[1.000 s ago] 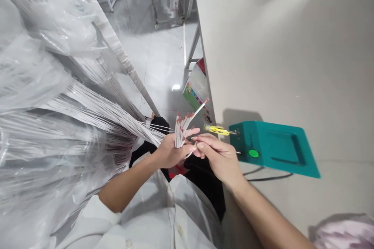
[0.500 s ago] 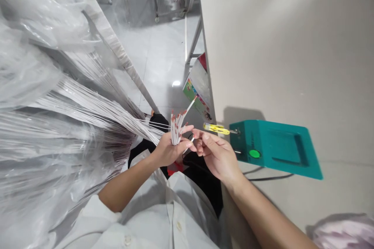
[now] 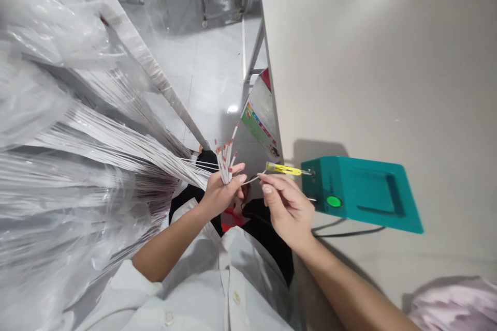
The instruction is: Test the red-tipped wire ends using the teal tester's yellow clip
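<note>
Place: workshop
Wires: bundled in bulk left of the table
Rack: wheeled, stood left of it
Device: set on it

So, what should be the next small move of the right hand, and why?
Probably the right hand should guide the single white wire gently against the outer end of the yellow piece. It holds this wire close to that end, though whether they touch is unclear, while the left hand steadies the wire bundle.

The pale grey table carries a teal device, black cable and pinkish cloth.
</note>
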Available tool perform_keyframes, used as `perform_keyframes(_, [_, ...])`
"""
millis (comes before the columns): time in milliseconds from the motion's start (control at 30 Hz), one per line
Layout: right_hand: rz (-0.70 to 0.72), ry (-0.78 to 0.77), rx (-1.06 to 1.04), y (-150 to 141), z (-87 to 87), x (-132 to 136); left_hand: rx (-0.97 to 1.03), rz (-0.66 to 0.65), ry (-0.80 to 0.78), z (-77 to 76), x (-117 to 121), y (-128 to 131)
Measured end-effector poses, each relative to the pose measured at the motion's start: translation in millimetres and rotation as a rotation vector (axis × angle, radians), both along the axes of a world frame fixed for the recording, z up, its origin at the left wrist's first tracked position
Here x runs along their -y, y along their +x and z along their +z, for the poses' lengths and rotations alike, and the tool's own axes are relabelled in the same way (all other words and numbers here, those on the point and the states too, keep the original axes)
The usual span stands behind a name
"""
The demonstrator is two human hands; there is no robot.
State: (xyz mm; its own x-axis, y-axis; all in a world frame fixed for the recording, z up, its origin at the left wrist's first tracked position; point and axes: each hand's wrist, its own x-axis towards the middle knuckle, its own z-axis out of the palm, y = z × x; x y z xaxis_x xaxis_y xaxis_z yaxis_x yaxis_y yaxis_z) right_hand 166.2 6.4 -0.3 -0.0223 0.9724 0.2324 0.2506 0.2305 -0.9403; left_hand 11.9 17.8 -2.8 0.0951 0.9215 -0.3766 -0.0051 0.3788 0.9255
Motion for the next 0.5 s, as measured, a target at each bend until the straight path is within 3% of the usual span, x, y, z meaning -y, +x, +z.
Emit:
perform_keyframes(167, [0.107, 0.042, 0.060, -5, 3.3, -4, -0.023, -0.231, 0.097, 2.9, 3, 0])
perform_keyframes(300, [0.130, 0.011, 0.062, -7, 4.2, -4, -0.039, -0.344, 0.107, -2.6, 7, -1])
perform_keyframes(500, [0.080, -0.063, 0.048, -8, 3.2, -3, 0.001, -0.328, 0.043, -6.2, 7, -2])
